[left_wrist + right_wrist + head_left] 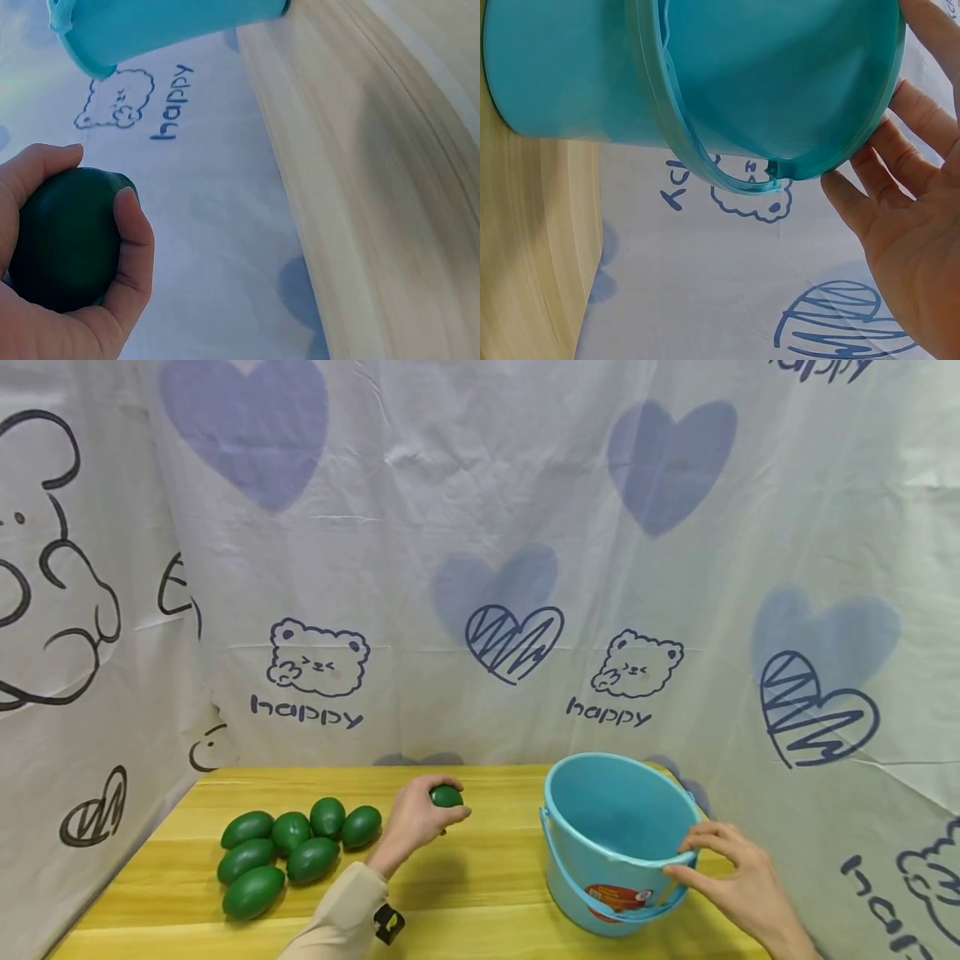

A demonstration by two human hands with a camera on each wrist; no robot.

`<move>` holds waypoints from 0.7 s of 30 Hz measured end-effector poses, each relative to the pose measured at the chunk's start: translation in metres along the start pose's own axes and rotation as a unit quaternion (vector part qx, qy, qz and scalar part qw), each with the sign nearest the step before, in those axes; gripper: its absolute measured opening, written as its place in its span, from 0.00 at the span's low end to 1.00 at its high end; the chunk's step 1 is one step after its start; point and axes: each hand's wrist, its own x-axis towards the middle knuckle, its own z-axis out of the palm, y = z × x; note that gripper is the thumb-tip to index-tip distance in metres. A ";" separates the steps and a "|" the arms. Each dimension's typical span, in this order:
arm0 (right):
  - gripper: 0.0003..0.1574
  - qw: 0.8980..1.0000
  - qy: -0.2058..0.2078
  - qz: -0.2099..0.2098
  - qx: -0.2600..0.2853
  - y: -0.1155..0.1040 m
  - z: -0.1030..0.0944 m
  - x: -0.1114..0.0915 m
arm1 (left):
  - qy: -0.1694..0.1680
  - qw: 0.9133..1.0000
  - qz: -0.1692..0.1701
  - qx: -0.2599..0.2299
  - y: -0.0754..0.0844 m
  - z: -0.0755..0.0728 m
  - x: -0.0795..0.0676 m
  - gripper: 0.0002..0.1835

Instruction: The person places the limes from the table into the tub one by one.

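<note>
My left hand (pixel 420 818) holds a smooth dark green oval fruit (pixel 447 796), raised over the table. In the left wrist view, thumb and fingers curl round that fruit (pixel 71 240), and its far end shows a small blunt tip. To the right stands a light blue plastic bucket (pixel 592 872), its open mouth tipped toward me. My right hand (pixel 738 877) grips the bucket's near right rim between thumb and fingers. The right wrist view shows the fingers at the rim of the bucket (pixel 562 67). Inside the bucket, only bare blue wall and floor show.
Several more green fruits (pixel 251 892) lie close together on the left of the yellow wood-grain table (pixel 480 893). The bucket's handle (pixel 570 877) hangs down its front, across a red label (pixel 611 900). A white printed cloth (pixel 420 543) hangs behind the table and along both sides.
</note>
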 end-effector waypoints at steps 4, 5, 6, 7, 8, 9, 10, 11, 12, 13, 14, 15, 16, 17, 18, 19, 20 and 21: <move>0.17 1.000 -0.011 0.012 -0.013 0.000 -0.001 0.001 | -0.014 1.000 0.016 -0.005 0.010 0.006 0.001 0.18; 0.17 1.000 -0.013 0.015 -0.016 0.000 -0.001 0.001 | -0.018 1.000 0.017 -0.009 0.013 0.008 0.002 0.18; 0.17 1.000 -0.015 0.019 -0.019 -0.001 -0.002 0.001 | -0.022 0.999 0.020 -0.012 0.016 0.009 0.002 0.18; 0.16 1.000 -0.016 0.019 -0.017 -0.001 -0.002 0.001 | -0.026 0.999 0.019 -0.014 0.019 0.010 0.003 0.18; 0.16 1.000 -0.015 0.019 -0.016 -0.001 -0.002 0.001 | -0.029 0.999 0.020 -0.018 0.021 0.012 0.003 0.19; 0.17 1.000 -0.014 0.017 -0.010 -0.002 -0.002 0.002 | -0.032 0.999 0.019 -0.023 0.024 0.013 0.003 0.19; 0.17 1.000 -0.011 0.014 -0.004 -0.002 -0.002 0.002 | -0.034 0.999 0.022 -0.027 0.027 0.014 0.004 0.20; 0.17 1.000 -0.008 0.010 0.002 -0.002 -0.002 0.003 | -0.034 0.999 0.024 -0.029 0.030 0.015 0.004 0.21; 0.17 1.000 -0.005 0.006 0.008 -0.002 -0.002 0.003 | -0.035 0.999 0.029 -0.029 0.033 0.017 0.003 0.22; 0.17 1.000 -0.003 0.002 0.013 -0.002 -0.002 0.003 | -0.036 0.998 0.033 -0.029 0.035 0.018 0.003 0.23; 0.17 1.000 -0.003 0.003 0.012 -0.002 -0.002 0.003 | -0.036 0.998 0.039 -0.028 0.037 0.020 0.003 0.24; 0.17 1.000 -0.004 0.005 0.010 -0.002 -0.002 0.003 | -0.035 0.998 0.046 -0.025 0.039 0.022 0.002 0.25; 0.17 1.000 -0.006 0.009 0.005 -0.001 -0.002 0.002 | -0.035 0.998 0.051 -0.023 0.041 0.024 0.002 0.26; 0.17 1.000 -0.008 0.013 0.000 -0.001 -0.002 0.002 | -0.034 0.998 0.058 -0.021 0.043 0.026 0.001 0.27; 0.16 1.000 -0.011 0.017 -0.003 -0.001 -0.002 0.002 | -0.034 0.997 0.061 -0.023 0.045 0.029 0.001 0.28; 0.16 1.000 -0.013 0.020 -0.006 0.000 -0.002 0.001 | -0.033 0.997 0.062 -0.027 0.046 0.031 0.000 0.29; 0.16 1.000 -0.015 0.022 -0.008 0.001 -0.002 0.001 | -0.031 0.997 0.064 -0.031 0.048 0.034 0.000 0.30; 0.16 1.000 -0.016 0.024 -0.008 0.001 -0.001 0.000 | -0.029 0.997 0.065 -0.038 0.050 0.037 -0.001 0.31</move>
